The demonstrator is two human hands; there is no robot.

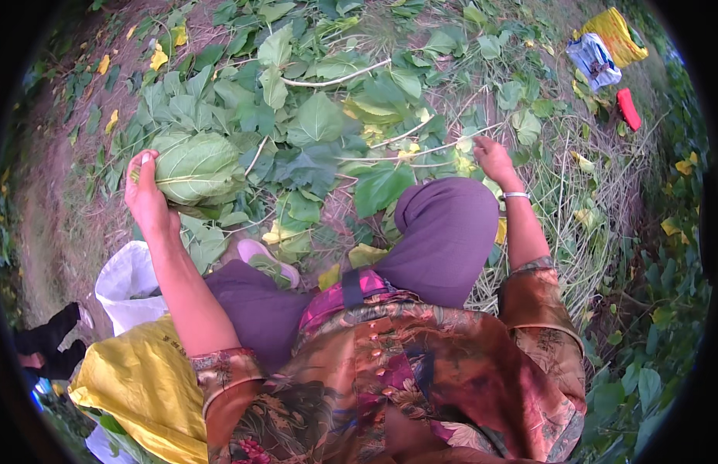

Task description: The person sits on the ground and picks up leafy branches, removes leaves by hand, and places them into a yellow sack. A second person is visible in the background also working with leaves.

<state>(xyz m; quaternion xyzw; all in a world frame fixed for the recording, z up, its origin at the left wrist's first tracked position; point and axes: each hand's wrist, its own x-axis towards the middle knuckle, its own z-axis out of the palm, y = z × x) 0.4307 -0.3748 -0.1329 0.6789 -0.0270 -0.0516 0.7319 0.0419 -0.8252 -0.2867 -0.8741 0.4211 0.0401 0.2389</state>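
Observation:
My left hand (147,188) grips a stack of large green leaves (199,168) by their stalks, with the thumb over them and the pale, veined undersides facing up. On the other side, my right hand (493,158), with a silvery bangle at its wrist, is at the end of a long thin leaf stem (428,152). Its fingers are curled, and whether they pinch the stem cannot be told. Broad green leaves (315,119) and cut stems lie spread on the ground before me.
White sack (130,284) and yellow sack (141,388) stand by my left side. A heap of bare stalks (568,220) lies at the right. Farther off are a yellow bag (614,37), a blue-white bag (593,61) and a red object (628,109). Someone's dark-clothed limb shows at lower left.

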